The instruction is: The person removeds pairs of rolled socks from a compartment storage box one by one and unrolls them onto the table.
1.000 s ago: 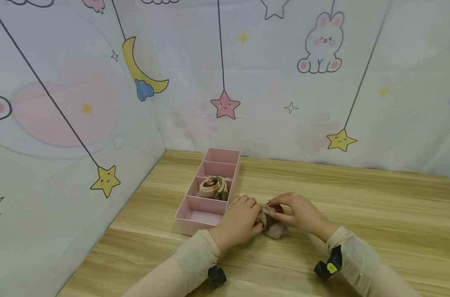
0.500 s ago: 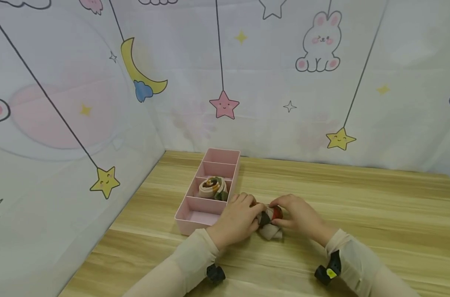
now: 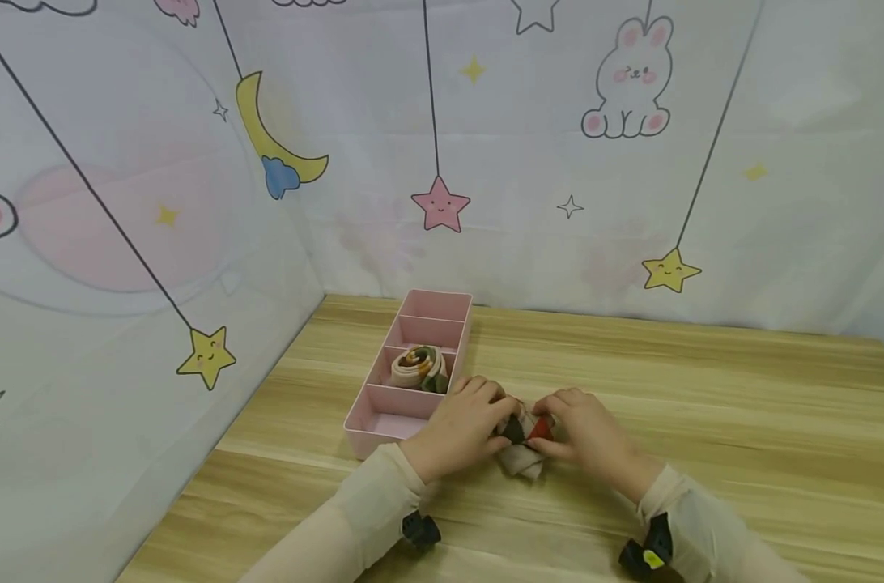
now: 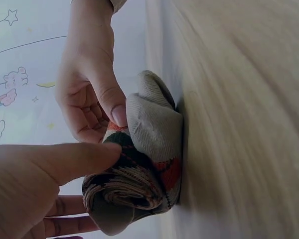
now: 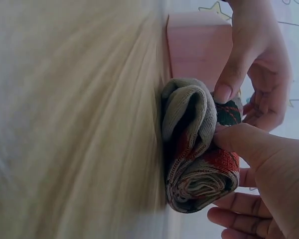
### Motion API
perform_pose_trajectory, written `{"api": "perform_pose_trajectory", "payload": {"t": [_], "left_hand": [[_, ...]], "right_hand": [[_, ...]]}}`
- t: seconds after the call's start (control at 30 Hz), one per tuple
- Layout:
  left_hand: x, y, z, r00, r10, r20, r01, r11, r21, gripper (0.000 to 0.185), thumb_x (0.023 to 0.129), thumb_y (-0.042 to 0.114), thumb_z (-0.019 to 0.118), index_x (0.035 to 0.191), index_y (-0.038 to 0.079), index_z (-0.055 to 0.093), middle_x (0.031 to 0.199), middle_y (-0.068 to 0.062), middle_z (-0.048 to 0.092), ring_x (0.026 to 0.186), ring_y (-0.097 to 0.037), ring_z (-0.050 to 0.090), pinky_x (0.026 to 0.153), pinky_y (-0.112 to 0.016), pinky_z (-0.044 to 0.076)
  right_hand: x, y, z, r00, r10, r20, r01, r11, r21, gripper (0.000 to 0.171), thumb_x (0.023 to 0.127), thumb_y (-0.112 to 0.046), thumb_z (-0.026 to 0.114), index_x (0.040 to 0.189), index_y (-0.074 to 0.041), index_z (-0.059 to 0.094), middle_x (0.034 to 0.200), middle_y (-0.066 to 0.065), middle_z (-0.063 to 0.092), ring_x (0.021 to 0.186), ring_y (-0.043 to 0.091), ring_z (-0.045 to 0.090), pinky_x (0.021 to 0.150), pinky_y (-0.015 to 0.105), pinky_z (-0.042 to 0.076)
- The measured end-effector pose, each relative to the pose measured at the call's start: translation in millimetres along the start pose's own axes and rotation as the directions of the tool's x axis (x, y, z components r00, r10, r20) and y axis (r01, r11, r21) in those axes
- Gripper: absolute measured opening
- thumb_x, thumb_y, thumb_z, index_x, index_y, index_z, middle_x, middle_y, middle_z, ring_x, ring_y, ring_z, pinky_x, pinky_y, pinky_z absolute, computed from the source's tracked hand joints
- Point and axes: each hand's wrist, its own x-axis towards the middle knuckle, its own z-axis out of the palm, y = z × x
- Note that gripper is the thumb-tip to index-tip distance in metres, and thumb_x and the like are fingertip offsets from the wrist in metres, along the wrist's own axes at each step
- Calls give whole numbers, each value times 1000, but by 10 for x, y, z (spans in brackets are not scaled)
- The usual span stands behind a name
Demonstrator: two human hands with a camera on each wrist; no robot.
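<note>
A rolled-up sock [image 3: 520,462], beige-grey with dark green and red patches, lies on the wooden table between the two hands. The left hand [image 3: 456,429] grips its left end, thumb on the near side and fingers over the far side. From the other end, the right hand [image 3: 595,437] pinches the roll the same way, its thumb over a red patch. Spiral layers of the sock [image 4: 134,186] show at the left end in the left wrist view. A loose grey flap of the sock [image 5: 189,107] bulges out on the near side in the right wrist view.
Just left of the hands stands a pink divided box [image 3: 384,448], its near right corner hidden behind the left hand. One compartment holds another rolled sock [image 3: 418,369], cream with green and orange. A white printed curtain [image 3: 558,243] hangs behind the table [image 3: 741,405].
The roll's loose grey end has shifted left and slightly nearer the body. The right hand has moved a little left, closer to the left hand. Both hands keep hold of the sock.
</note>
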Motion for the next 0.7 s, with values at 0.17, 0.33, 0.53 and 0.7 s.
{"api": "perform_pose_trajectory", "payload": {"t": [0.17,0.33,0.53,0.7], "left_hand": [[19,-15,-5,1000,4,16,-4,1000,2,38,81,36,76,115,24,64,111,4,63,109,-16,55,95,-34,40],[35,-36,-21,1000,18,12,-18,1000,2,38,78,37,78,110,23,63,111,6,65,110,-15,57,94,-34,41],[42,-68,-56,999,45,26,-45,999,4,34,78,36,79,105,22,63,105,8,67,107,-13,58,92,-32,41],[23,-87,-75,997,57,45,-56,998,-21,33,78,35,79,104,22,63,100,7,65,105,-13,57,92,-32,41]], "right_hand": [[-33,-75,-13,999,37,-4,-37,998,-47,28,76,-35,79,90,-15,65,85,-5,65,80,14,58,76,37,49],[-71,-128,-15,997,77,-2,-77,995,-66,27,77,-36,79,90,-17,64,82,-7,61,78,12,55,74,35,47],[-104,-177,-5,996,82,-17,-83,995,-54,27,76,-35,79,92,-17,65,84,-6,62,80,13,57,75,36,48],[-117,-199,7,997,72,-27,-73,996,-50,30,75,-34,80,94,-16,66,90,-3,65,86,17,61,80,39,49]]}}
